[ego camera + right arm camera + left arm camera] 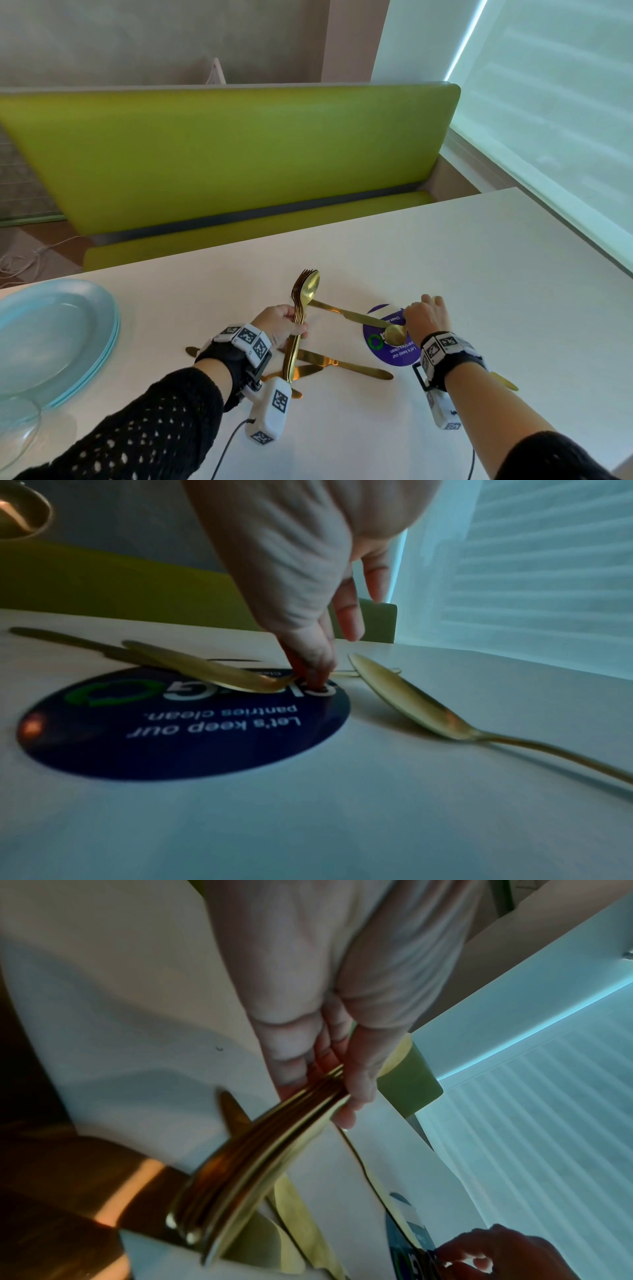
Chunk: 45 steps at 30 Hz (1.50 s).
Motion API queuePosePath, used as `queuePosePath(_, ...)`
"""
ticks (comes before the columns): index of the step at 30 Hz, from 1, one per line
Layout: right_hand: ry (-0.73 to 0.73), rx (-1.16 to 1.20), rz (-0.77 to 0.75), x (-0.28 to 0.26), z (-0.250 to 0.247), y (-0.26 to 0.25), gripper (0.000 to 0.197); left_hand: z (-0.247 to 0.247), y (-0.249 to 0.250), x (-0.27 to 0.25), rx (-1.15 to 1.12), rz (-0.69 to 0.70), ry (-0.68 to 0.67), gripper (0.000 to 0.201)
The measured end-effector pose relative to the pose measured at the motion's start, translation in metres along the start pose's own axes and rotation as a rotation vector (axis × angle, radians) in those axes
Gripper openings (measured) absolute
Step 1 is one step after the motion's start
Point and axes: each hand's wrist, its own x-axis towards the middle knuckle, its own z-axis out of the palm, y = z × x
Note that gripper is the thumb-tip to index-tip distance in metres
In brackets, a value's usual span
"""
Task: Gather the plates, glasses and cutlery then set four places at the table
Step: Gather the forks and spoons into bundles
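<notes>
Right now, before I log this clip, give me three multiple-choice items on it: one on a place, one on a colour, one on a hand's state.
1. Where does the stack of pale blue plates stand?
A. on the green bench
B. at the left edge of the white table
C. on the round purple sticker

2. What colour is the cutlery?
A. silver
B. black
C. gold

3. What is the left hand doing?
A. gripping a bundle of gold forks and a spoon
B. lying flat on the table
C. lifting a plate

Answers:
1 B: the head view shows the plates on the table at far left.
2 C: every piece shines gold.
3 A: the fingers curl round the handles in the left wrist view, while the right hand pinches a gold spoon over the sticker.
</notes>
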Motion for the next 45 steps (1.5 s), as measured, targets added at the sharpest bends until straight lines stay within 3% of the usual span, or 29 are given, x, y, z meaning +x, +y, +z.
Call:
queuePosePath(12,0.095,0.03,-0.243,0.005,-0.008,0.005,0.019,0.005,0.006,0.008,-0.076,0.016,0.045,0.014)
queuePosePath(14,0.246,0.093,-0.189,0.007,-0.018,0.002,0.004,0.005,0.01,0.008,-0.067,0.025,0.063,0.014)
queuePosePath(16,0.43,0.268,-0.104,0.011,-0.026,-0.002,0.011,0.005,0.013,0.008,-0.063,0.035,0.083,0.014)
queuePosePath(17,0.444,0.437,-0.066,0.011,-0.035,-0.007,0.006,0.005,0.014,0.009,-0.062,0.037,0.089,0.014)
queuePosePath(20,0.243,1.018,0.081,0.008,-0.06,-0.022,0.014,0.008,0.016,0.007,-0.066,0.035,0.076,0.013)
queuePosePath(22,0.151,1.344,0.072,0.002,-0.07,-0.035,0.008,0.011,0.016,0.004,-0.101,0.029,0.052,0.013)
queuePosePath(26,-0.129,1.69,0.072,-0.009,-0.067,-0.061,0.015,0.018,0.015,-0.002,-0.167,0.016,-0.014,0.014)
queuePosePath(32,-0.276,1.714,0.105,-0.017,-0.051,-0.08,0.016,0.026,0.013,-0.009,-0.146,0.028,-0.086,0.015)
queuePosePath(45,-0.169,1.595,0.182,-0.039,-0.054,-0.081,0.007,0.047,0.009,-0.021,-0.087,0.076,-0.046,0.023)
